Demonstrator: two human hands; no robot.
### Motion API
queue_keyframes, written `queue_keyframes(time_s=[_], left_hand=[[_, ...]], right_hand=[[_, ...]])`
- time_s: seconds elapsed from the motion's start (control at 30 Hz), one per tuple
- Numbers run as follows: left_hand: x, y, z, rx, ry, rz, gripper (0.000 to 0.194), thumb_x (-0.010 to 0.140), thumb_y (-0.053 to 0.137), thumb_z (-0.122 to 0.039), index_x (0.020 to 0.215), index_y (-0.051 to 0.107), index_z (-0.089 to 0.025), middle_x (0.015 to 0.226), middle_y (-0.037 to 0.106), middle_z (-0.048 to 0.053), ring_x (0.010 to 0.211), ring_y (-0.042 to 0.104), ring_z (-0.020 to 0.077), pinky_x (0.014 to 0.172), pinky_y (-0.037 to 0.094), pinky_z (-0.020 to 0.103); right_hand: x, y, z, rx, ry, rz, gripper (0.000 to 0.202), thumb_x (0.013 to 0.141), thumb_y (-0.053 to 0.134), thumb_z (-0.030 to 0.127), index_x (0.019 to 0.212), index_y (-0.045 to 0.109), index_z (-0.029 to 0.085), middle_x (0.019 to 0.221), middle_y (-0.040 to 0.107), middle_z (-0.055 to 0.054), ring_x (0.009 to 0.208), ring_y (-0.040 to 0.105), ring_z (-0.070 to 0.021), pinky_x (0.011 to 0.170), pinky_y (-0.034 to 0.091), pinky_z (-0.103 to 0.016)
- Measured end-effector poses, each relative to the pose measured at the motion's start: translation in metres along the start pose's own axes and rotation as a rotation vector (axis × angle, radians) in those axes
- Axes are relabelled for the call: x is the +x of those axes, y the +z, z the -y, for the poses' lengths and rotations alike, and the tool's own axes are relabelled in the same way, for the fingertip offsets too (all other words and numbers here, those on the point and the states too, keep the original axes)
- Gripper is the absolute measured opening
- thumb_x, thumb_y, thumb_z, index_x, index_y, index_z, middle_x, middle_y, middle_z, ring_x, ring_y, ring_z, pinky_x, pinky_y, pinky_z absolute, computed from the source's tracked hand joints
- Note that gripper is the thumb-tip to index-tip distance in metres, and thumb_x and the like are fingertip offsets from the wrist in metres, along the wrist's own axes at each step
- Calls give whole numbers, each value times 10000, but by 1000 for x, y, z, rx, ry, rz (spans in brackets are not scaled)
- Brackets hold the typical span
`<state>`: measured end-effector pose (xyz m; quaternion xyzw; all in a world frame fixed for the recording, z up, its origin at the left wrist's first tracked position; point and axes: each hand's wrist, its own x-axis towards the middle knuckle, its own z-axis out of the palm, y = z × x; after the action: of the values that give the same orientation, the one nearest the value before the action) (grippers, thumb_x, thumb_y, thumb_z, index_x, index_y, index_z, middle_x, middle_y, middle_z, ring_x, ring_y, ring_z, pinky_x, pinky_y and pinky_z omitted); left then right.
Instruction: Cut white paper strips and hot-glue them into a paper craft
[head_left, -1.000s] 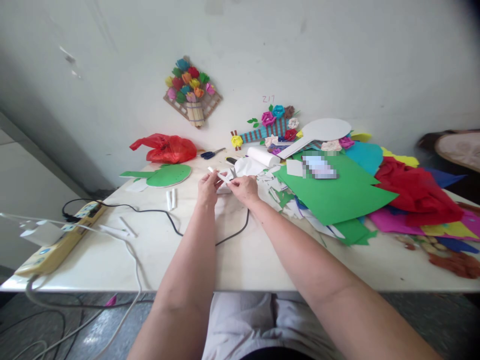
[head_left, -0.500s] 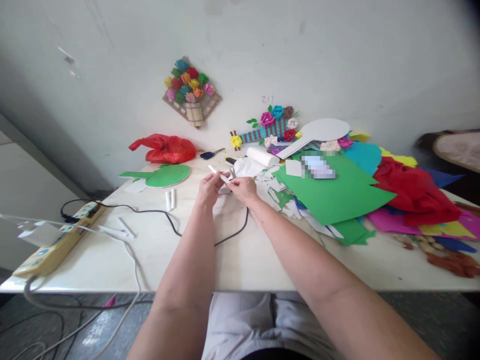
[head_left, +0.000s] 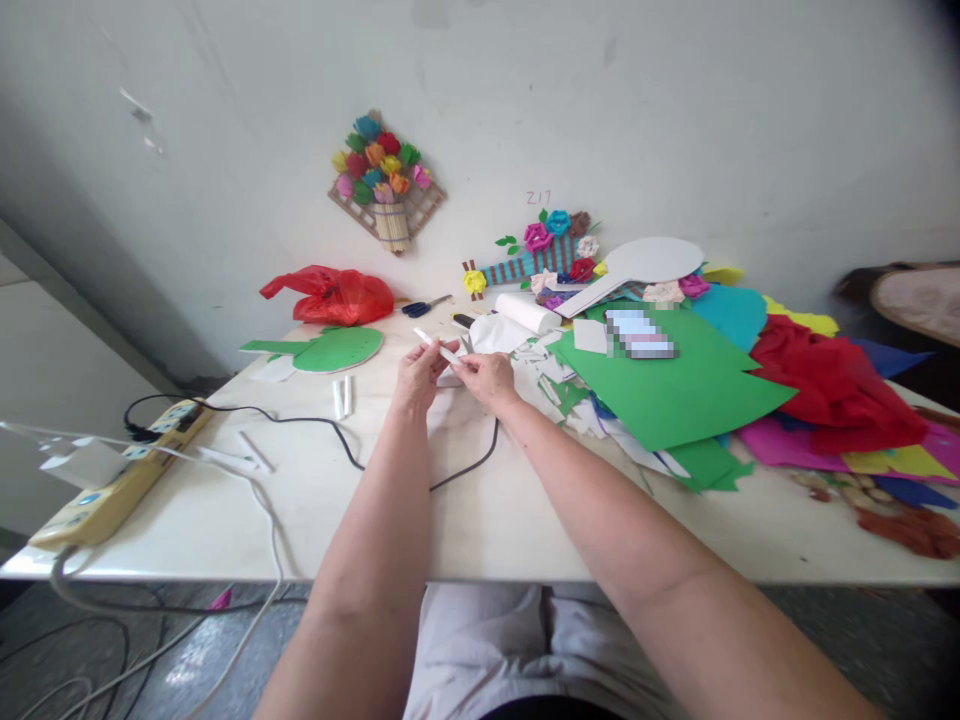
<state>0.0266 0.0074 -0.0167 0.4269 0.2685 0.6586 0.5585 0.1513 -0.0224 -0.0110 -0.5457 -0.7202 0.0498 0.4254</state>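
A narrow white strip (head_left: pixel 425 337), perhaps folded or rolled paper, slants between my two hands above the table. My left hand (head_left: pixel 420 380) is closed, pinching it near the middle. Its lower right end meets the closed fingers of my right hand (head_left: pixel 487 378). A small grey pointed shape (head_left: pixel 466 344) shows by the right fingertips; I cannot tell what it is. Just beyond the hands are a white paper roll (head_left: pixel 529 313) and a yellow-and-black tool (head_left: pixel 463 320). Short white strips (head_left: pixel 343 398) lie to the left, and white and green scraps (head_left: pixel 551 380) to the right.
Dark-handled scissors (head_left: pixel 424 307), a red plastic bag (head_left: pixel 337 296) and a green paddle-shaped piece (head_left: pixel 337 349) lie back left. A black cord (head_left: pixel 300 420) runs from the power strip (head_left: pixel 112 490) under my arms. Green sheets (head_left: pixel 667 400) and a phone (head_left: pixel 641 334) are at right.
Both hands keep almost the same place and grip on the white strip. The whole view has shifted very slightly.
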Motion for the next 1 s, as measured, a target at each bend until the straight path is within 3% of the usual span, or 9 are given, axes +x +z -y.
queue_keyframes(time_s=[0.17,0.4,0.6,1.0], left_hand=[[3,-2,2,-30,12,-20,177,685,683,-274,730,589,-131,760,695,90,764,657,170,805,461,311],[2,2,2,-56,-3,-66,153,706,661,-249,740,573,-129,723,687,85,736,662,176,773,482,323],[1,7,2,-84,-15,-116,111,731,637,-214,726,571,-125,652,666,52,631,646,141,713,495,288],[2,5,2,-92,-33,-108,84,745,631,-192,728,575,-131,716,677,60,640,645,126,777,483,297]], right_hand=[[0,0,1,-85,-16,23,220,787,541,383,758,710,244,606,654,25,616,552,-117,728,313,-250],[-2,0,3,-200,-137,-9,207,833,505,304,824,697,227,850,687,-34,834,550,-169,809,238,-323],[-3,1,3,-264,-172,-6,217,845,495,299,854,692,207,859,674,-47,842,527,-180,826,217,-343],[-5,1,4,-281,-173,23,266,878,426,276,833,668,176,855,674,-65,820,531,-181,805,227,-343]])
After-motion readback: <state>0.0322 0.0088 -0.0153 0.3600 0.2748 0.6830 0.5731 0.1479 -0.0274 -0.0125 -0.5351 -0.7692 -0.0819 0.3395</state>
